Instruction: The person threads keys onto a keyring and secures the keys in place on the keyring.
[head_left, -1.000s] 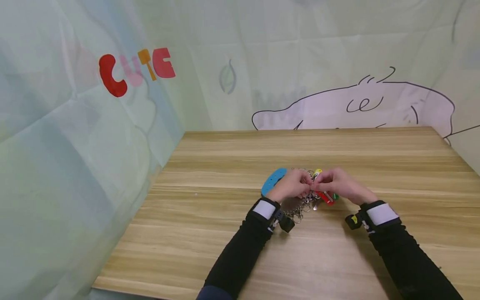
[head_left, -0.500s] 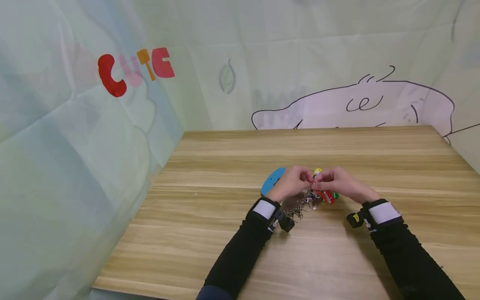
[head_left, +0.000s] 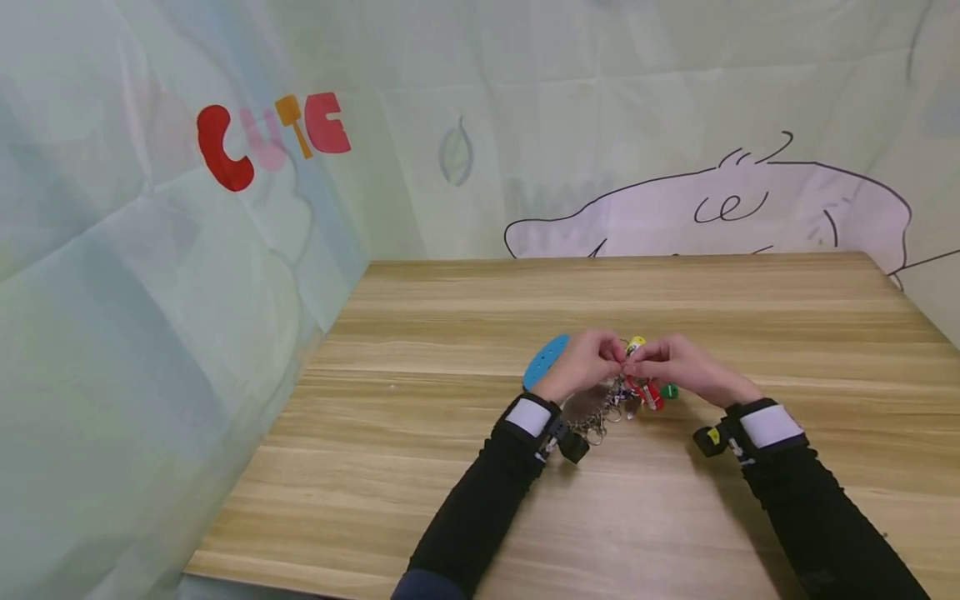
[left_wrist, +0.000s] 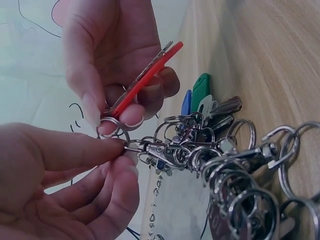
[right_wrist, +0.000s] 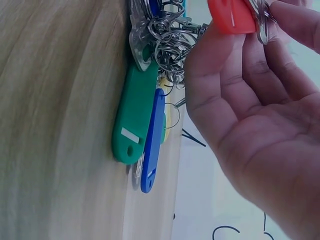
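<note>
My left hand (head_left: 583, 367) pinches a metal swivel clasp (left_wrist: 160, 152) between thumb and finger, at the end of a linked cluster of rings. My right hand (head_left: 686, 369) meets it, fingertips almost touching. In the left wrist view, the right thumb and finger grip a split ring (left_wrist: 116, 127) by the base of a red key tag (left_wrist: 146, 80). A key (left_wrist: 162, 52) lies alongside that tag. Both hands hide part of the join between ring and clasp. Beneath them lie more split rings (left_wrist: 240, 175), loose keys (left_wrist: 225, 107), a green key tag (right_wrist: 134, 110) and a blue key tag (right_wrist: 153, 140).
The pile sits on a wood-grain table (head_left: 360, 467). A flat blue piece with small holes (head_left: 546, 362) lies just left of the left hand, and a yellow tag (head_left: 636, 343) behind the fingers. A printed cloth backdrop (head_left: 420, 183) rises along the table's back and left edges.
Both hands stay almost in place, fingertips together. The red tag under the right hand has shifted slightly, and more of the green tag shows beside it.
</note>
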